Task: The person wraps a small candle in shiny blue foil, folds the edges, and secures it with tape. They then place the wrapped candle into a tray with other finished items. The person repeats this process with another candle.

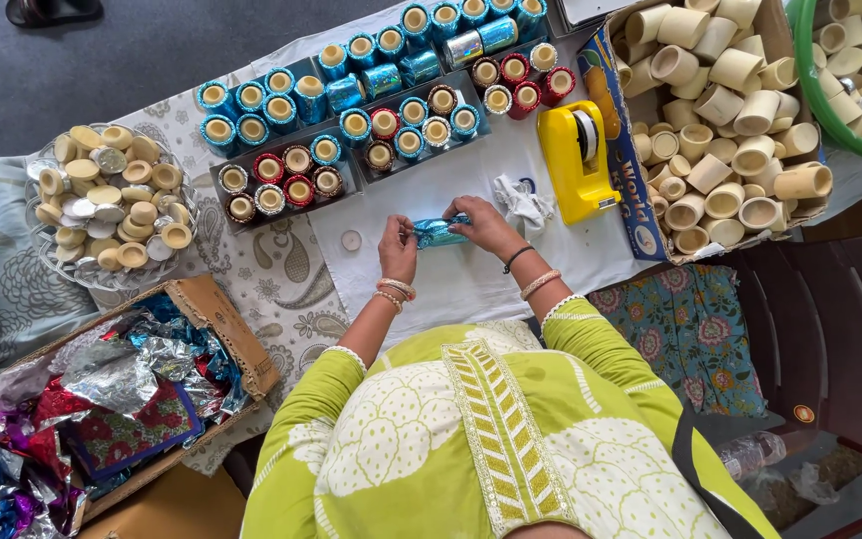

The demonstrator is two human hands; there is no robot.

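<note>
A short tube wrapped in shiny blue foil [439, 232] lay crosswise between a person's two hands, held just above the white sheet [451, 284] that covered the middle of the table. The left hand [398, 250] had its fingers closed on the tube's left end, while the right hand [486, 227] curled over the right end, so the wrapped piece spanned the gap between both grips. Just right of the tube sat a crumpled scrap of white paper [524, 200], and beyond that a yellow tape dispenser [577, 160]. Behind the tube stood grey trays [291, 185] of finished red and blue foil-covered tubes. Farther right of it, a cardboard box [720, 110] held bare cream-coloured tubes. Well to the tube's left, a glass bowl [112, 200] carried small cream discs, and nearer the person another carton [122, 389] was stuffed with loose foil sheets.
</note>
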